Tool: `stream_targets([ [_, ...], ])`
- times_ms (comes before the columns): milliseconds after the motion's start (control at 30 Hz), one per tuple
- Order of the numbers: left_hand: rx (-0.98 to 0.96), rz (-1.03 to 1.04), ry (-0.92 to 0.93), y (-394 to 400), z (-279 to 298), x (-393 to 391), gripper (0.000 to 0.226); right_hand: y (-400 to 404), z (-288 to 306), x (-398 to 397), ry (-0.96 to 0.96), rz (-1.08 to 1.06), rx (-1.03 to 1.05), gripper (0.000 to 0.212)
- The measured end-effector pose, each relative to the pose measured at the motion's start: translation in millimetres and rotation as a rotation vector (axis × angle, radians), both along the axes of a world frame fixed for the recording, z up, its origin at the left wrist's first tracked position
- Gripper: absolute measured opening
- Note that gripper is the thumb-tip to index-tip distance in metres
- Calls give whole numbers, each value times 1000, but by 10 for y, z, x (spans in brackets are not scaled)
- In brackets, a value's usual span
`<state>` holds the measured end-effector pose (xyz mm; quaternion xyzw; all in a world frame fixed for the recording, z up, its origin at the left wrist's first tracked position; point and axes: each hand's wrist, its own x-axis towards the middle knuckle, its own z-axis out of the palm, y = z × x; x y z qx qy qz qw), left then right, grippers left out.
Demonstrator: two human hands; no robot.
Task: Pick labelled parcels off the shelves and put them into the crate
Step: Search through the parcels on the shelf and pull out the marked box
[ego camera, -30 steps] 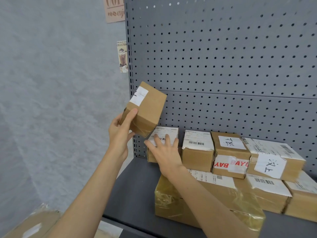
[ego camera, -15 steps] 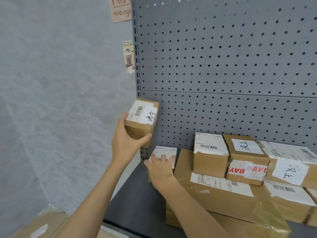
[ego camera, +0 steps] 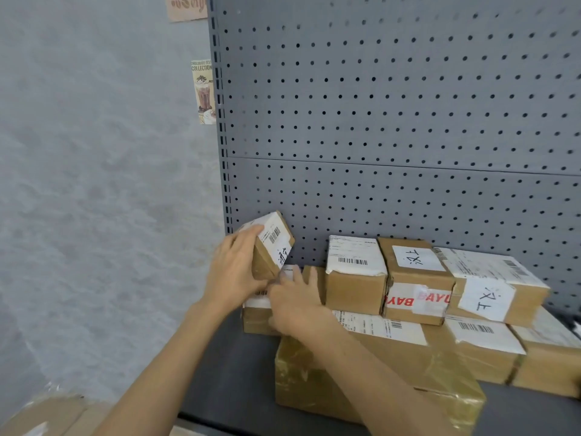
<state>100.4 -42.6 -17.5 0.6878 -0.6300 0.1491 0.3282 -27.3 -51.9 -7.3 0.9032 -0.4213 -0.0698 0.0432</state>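
My left hand (ego camera: 234, 272) grips a small brown parcel (ego camera: 273, 243) with a white barcode label and handwriting, held tilted just above the shelf's left end. My right hand (ego camera: 298, 305) lies over a flat labelled parcel (ego camera: 256, 313) at the shelf's left, fingers spread along its top and side. Whether it grips that parcel I cannot tell. More labelled parcels sit to the right: one with a white label (ego camera: 355, 272), one with red tape lettering (ego camera: 415, 278), one with a handwritten slip (ego camera: 493, 287). No crate is in view.
The dark shelf board (ego camera: 226, 382) carries a large plastic-wrapped box (ego camera: 377, 382) in front under my right forearm. A grey pegboard (ego camera: 393, 121) backs the shelf. Wrapped cartons (ego camera: 41, 416) lie at the lower left by the grey wall.
My left hand has lowered the small parcel from chest height to just above the shelf's left end and turned it. My right hand has shifted slightly right on the flat parcel.
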Motion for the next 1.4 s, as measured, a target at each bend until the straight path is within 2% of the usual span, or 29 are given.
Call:
stream_targets([
  [67, 47, 14, -66, -16, -35, -68, 96, -24, 78, -141, -3, -44, -116, 59],
  [167, 50, 15, -212, -26, -120, -163, 88, -56, 144, -344, -162, -21, -214, 54],
  [233, 55, 12, -316, -43, -152, -224, 82, -62, 177, -444, -285, 32, -231, 57],
  [333, 121, 25, -383, -81, -161, -312, 84, -76, 205, -565, -339, 0, -260, 64],
  [467, 171, -36, -222, -99, -141, -376, 96, -159, 203, -793, -340, -198, -235, 69],
  [600, 177, -270, 310, -78, 9, -603, 90, -250, 212, -1081, -308, -361, -162, 82],
  [700, 319, -382, 524, -89, 92, -828, 92, -271, 201, -1238, -295, -382, -128, 83],
  [900, 418, -369, 504, -145, 19, -1111, 90, -254, 123, -1395, -312, -242, -181, 76],
  [1100, 313, -284, 552, -103, -11, -1113, 76, -258, 90, -1460, -312, -140, -282, 63],
  [1233, 253, -278, 606, -25, -10, -1075, 69, -234, 78, -1403, -387, -89, -261, 52],
  [1400, 230, -232, 613, 73, -4, -1013, 85, -144, 99, -1325, -484, -59, -173, 51],
])
